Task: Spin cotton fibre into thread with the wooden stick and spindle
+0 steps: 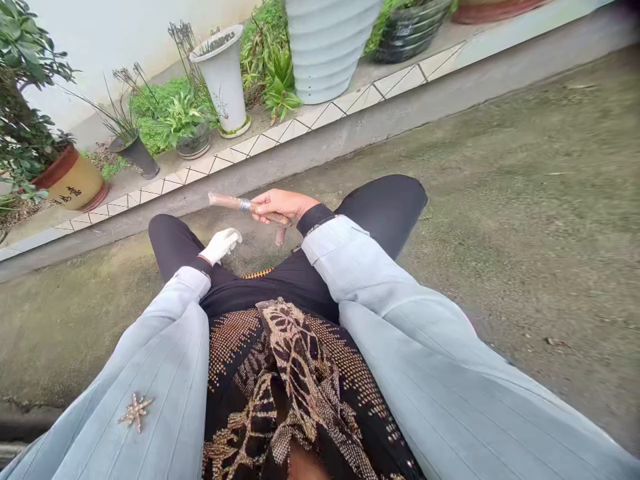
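The bare right hand is closed around a brown wooden rod, holding it roughly level out toward the left, with a metal band around it just beyond the fist and a short stub jutting down below. The left hand, in a white glove, is loosely closed just below the rod, apart from it, and holds nothing visible. Light grey sleeves run back from both wrists. Under the hands lie black trousers and a gold-patterned black cloth. Past the hands, concrete ground reaches a tiled kerb and a white planter.
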A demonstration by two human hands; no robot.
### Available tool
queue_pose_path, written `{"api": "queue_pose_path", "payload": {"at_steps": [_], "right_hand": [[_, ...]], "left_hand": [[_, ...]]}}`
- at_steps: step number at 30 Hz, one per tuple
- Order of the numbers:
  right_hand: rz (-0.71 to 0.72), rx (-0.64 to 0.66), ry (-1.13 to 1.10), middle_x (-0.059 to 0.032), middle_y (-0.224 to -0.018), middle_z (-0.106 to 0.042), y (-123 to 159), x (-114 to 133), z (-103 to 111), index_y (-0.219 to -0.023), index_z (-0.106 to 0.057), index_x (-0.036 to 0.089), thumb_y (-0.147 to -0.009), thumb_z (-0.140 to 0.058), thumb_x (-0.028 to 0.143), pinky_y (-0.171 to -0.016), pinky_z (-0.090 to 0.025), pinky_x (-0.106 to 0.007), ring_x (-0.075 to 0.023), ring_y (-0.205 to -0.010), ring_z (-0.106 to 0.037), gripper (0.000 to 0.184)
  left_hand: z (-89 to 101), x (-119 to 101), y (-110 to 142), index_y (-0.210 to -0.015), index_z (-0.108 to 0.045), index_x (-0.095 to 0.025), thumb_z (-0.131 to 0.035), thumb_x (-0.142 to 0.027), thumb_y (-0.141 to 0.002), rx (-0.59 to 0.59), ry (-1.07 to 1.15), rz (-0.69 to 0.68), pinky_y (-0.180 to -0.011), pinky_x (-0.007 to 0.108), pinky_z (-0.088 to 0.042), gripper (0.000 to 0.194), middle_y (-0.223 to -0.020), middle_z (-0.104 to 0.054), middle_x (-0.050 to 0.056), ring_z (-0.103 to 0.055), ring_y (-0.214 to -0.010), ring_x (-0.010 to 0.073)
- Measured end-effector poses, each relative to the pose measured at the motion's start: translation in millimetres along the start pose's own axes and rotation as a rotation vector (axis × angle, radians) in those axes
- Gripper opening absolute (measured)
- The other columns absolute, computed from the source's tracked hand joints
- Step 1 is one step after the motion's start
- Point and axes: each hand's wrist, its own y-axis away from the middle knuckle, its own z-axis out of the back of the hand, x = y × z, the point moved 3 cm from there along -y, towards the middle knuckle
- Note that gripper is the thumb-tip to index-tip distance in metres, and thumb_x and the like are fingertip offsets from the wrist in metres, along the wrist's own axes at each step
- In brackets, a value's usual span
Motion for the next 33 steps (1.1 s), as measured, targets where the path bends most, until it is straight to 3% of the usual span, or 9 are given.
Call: {"api": "queue_pose_path", "payload": {"at_steps": [4, 8, 14, 17, 19, 22, 26, 30, 33], "right_hand": [[-0.216, -0.286, 0.630, -0.0101, -0.094, -0.076, -12.7, -11.9, 6.5, -0.112, -0.073, 0.011, -0.104, -0.061, 0.018, -0.076, -0.055, -0.026, -0.0157, -0.077, -0.069, 0.016], [-0.506, -0.128, 1.163, -0.0200, -0.127, -0.077, -17.4, -30.6, -1.4, -0.127, -0.079, 0.013, -0.098, -0.074, 0.020, -0.099, -0.053, -0.035, -0.0315, -0.122, -0.072, 0.030], [-0.720, 0.306, 0.896, -0.0040, -0.078, -0.075, -7.0, -49.2, -7.4, -0.105, -0.084, 0.010, -0.078, -0.091, 0.021, -0.075, -0.054, -0.029, -0.0175, -0.076, -0.070, 0.029], [-0.558, 0.428, 0.528, -0.0003, -0.077, -0.072, -1.0, -37.6, -4.5, -0.110, -0.081, 0.009, -0.073, -0.097, 0.031, -0.069, -0.049, -0.025, -0.0121, -0.069, -0.063, 0.046], [-0.331, 0.293, 0.295, 0.0002, -0.080, -0.072, -1.1, -22.8, 1.4, -0.114, -0.079, 0.011, -0.073, -0.096, 0.030, -0.067, -0.048, -0.023, -0.0102, -0.068, -0.060, 0.048], [-0.069, -0.056, 0.041, -0.0003, -0.082, -0.071, -3.1, -7.6, 12.3, -0.105, -0.074, 0.013, -0.084, -0.087, 0.021, -0.064, -0.049, -0.020, -0.0083, -0.066, -0.056, 0.026], [-0.193, -0.464, 0.251, -0.0021, -0.079, -0.070, -6.9, -12.8, 21.5, -0.106, -0.074, 0.012, -0.097, -0.069, 0.011, -0.060, -0.046, -0.020, -0.0084, -0.062, -0.056, 0.010], [-0.482, -0.364, 1.003, -0.0131, -0.117, -0.080, -12.4, -21.4, 19.1, -0.135, -0.077, 0.015, -0.105, -0.065, 0.026, -0.082, -0.053, -0.027, -0.0208, -0.100, -0.074, 0.034], [-0.564, -0.224, 1.181, -0.0215, -0.140, -0.074, -15.7, -27.7, 11.8, -0.142, -0.075, 0.013, -0.102, -0.068, 0.028, -0.100, -0.054, -0.038, -0.0337, -0.128, -0.070, 0.043]], "left_hand": [[-14.1, -4.7, 2.0, -0.087, -0.066, -0.018, -0.053, -0.039, -0.099, 0.076, -0.065, -0.041, -0.057, 0.025, -0.039, 0.027, -0.059, -0.048, -0.004, -0.043, -0.055, 0.0126], [-14.2, -16.6, 4.0, -0.084, -0.069, -0.018, -0.057, -0.031, -0.095, 0.080, -0.299, -0.178, -0.080, 0.029, -0.048, 0.020, -0.080, -0.069, 0.002, -0.059, -0.077, 0.0168], [2.9, -17.9, 7.6, -0.082, -0.068, -0.018, -0.058, -0.028, -0.093, -0.026, -0.198, -0.103, -0.074, 0.027, -0.047, 0.018, -0.076, -0.066, 0.001, -0.056, -0.072, 0.0160], [6.6, -12.3, 7.9, -0.081, -0.064, -0.018, -0.057, -0.035, -0.096, -0.047, -0.029, -0.042, -0.062, 0.025, -0.044, 0.024, -0.066, -0.056, -0.001, -0.049, -0.063, 0.0134], [5.3, -9.4, 7.4, -0.085, -0.065, -0.017, -0.055, -0.041, -0.098, -0.030, 0.049, -0.025, -0.059, 0.023, -0.045, 0.029, -0.063, -0.050, -0.003, -0.046, -0.058, 0.0119], [-0.1, -6.9, 6.6, -0.090, -0.067, -0.017, -0.056, -0.045, -0.100, 0.008, 0.140, -0.007, -0.056, 0.022, -0.044, 0.032, -0.060, -0.046, -0.005, -0.041, -0.053, 0.0108], [-10.7, -10.8, 6.6, -0.088, -0.067, -0.018, -0.054, -0.039, -0.100, 0.081, -0.046, -0.092, -0.058, 0.024, -0.041, 0.028, -0.058, -0.048, -0.005, -0.042, -0.054, 0.0123], [-16.4, -18.9, 7.7, -0.089, -0.071, -0.019, -0.055, -0.031, -0.098, 0.086, -0.353, -0.240, -0.084, 0.030, -0.052, 0.022, -0.087, -0.074, 0.003, -0.065, -0.082, 0.0187], [-15.5, -21.2, 8.4, -0.094, -0.073, -0.020, -0.054, -0.028, -0.099, 0.066, -0.492, -0.235, -0.093, 0.032, -0.053, 0.022, -0.099, -0.080, 0.006, -0.071, -0.094, 0.0222]]}}
